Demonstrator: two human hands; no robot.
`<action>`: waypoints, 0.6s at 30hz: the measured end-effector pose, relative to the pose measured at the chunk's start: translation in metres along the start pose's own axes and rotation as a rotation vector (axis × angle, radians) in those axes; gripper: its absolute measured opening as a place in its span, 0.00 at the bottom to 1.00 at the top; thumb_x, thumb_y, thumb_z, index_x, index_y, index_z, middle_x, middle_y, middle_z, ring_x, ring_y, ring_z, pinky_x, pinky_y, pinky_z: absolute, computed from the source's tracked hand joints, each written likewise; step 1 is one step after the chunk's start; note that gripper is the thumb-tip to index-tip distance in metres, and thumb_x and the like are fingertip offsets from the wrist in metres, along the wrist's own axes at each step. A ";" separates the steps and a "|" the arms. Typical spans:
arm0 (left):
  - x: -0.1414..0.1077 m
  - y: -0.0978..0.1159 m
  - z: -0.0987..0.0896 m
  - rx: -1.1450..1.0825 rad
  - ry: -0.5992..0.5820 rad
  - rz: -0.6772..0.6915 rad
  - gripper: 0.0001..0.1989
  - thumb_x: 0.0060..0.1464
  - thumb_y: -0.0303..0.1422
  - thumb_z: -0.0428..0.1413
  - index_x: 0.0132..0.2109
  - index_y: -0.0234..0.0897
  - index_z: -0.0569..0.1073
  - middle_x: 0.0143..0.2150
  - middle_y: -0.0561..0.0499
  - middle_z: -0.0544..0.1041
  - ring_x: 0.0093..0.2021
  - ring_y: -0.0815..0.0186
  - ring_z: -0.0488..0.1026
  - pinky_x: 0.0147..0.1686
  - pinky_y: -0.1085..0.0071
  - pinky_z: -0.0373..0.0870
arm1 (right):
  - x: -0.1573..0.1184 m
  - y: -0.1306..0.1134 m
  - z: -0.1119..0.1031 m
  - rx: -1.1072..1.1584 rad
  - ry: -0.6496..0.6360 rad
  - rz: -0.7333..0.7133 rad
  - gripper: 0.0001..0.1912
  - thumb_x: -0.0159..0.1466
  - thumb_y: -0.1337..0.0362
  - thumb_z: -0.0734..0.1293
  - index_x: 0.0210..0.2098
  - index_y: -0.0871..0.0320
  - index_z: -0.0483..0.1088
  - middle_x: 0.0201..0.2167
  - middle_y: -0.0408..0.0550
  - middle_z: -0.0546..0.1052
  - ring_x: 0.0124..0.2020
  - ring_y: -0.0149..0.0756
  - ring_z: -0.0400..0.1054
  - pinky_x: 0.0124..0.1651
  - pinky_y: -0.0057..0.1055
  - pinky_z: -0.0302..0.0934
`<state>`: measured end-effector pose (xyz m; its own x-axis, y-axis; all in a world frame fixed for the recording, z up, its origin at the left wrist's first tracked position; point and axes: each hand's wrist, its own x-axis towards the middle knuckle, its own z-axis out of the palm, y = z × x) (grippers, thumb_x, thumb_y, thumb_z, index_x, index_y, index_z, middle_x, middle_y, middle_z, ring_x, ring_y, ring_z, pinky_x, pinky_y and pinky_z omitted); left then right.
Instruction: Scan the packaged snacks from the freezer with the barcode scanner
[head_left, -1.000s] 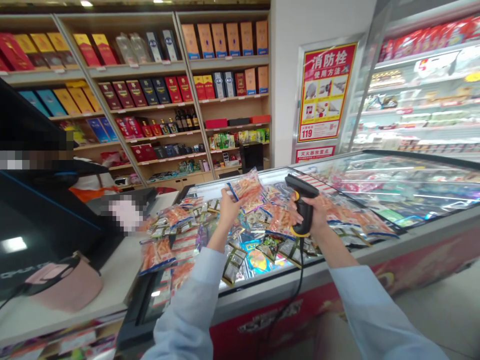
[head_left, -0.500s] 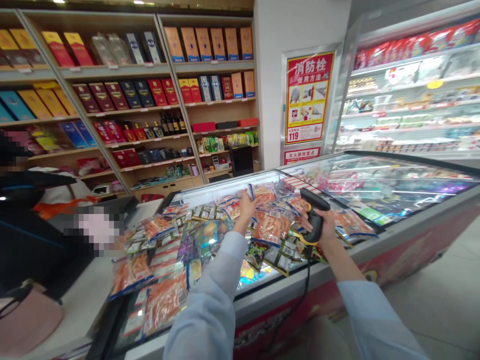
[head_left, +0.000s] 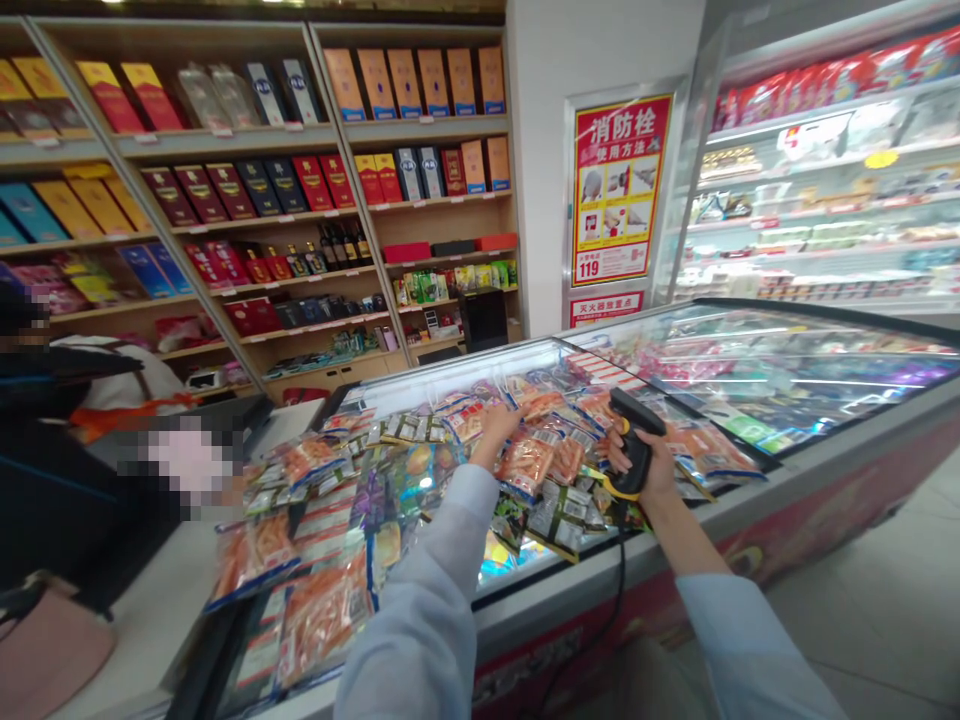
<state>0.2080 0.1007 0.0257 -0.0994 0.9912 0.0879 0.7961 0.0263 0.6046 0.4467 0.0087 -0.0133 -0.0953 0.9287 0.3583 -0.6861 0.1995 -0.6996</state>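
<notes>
My right hand point(head_left: 651, 465) is wrapped round the handle of a black and yellow barcode scanner point(head_left: 636, 440), whose cord hangs down over the freezer's front. My left hand point(head_left: 496, 430) is over the heap of packets, fingers stretched to the right with nothing seen gripped in them. Just beyond its fingertips lies a clear packet of orange-pink food point(head_left: 544, 402). Nearer, below the scanner's left side, is another such packet point(head_left: 527, 462) with a barcode label. Silver and green packets point(head_left: 566, 512) lie below it. What is inside the packets cannot be made out exactly.
The packets rest on a glass-topped chest freezer point(head_left: 840, 500). More orange-pink packets point(head_left: 326, 612) lie at its left end. A person in dark clothes point(head_left: 67, 470) is at the left, by a counter point(head_left: 161, 600) with a pink bag point(head_left: 56, 650). Shelves of boxes point(head_left: 259, 190) stand behind.
My left hand has moved down slightly, and the packet at its fingers, tilted up before, now lies flatter on the heap. The scanner has shifted a little to the right and down in my right hand.
</notes>
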 end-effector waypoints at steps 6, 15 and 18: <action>-0.003 0.000 -0.003 -0.022 0.000 0.003 0.20 0.54 0.50 0.54 0.31 0.36 0.73 0.38 0.41 0.79 0.47 0.53 0.75 0.45 0.64 0.65 | 0.000 0.001 -0.003 0.053 0.003 0.030 0.09 0.56 0.59 0.64 0.34 0.56 0.64 0.24 0.40 0.63 0.14 0.24 0.50 0.13 0.23 0.53; -0.012 -0.001 -0.013 -0.138 0.057 0.002 0.19 0.56 0.47 0.53 0.40 0.34 0.72 0.47 0.36 0.78 0.52 0.52 0.73 0.48 0.64 0.65 | -0.002 0.000 0.000 0.020 0.040 0.007 0.09 0.54 0.58 0.65 0.32 0.57 0.67 0.24 0.41 0.62 0.14 0.24 0.49 0.12 0.24 0.53; -0.015 -0.003 -0.024 -0.204 0.094 0.044 0.18 0.57 0.46 0.53 0.42 0.34 0.72 0.49 0.36 0.77 0.52 0.53 0.73 0.49 0.63 0.65 | -0.003 -0.003 0.006 0.004 0.031 -0.012 0.09 0.55 0.58 0.65 0.32 0.56 0.67 0.25 0.41 0.62 0.14 0.24 0.49 0.12 0.25 0.53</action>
<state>0.1927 0.0826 0.0418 -0.1305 0.9740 0.1853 0.6648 -0.0527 0.7452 0.4447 0.0032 -0.0085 -0.0644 0.9357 0.3469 -0.6903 0.2092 -0.6927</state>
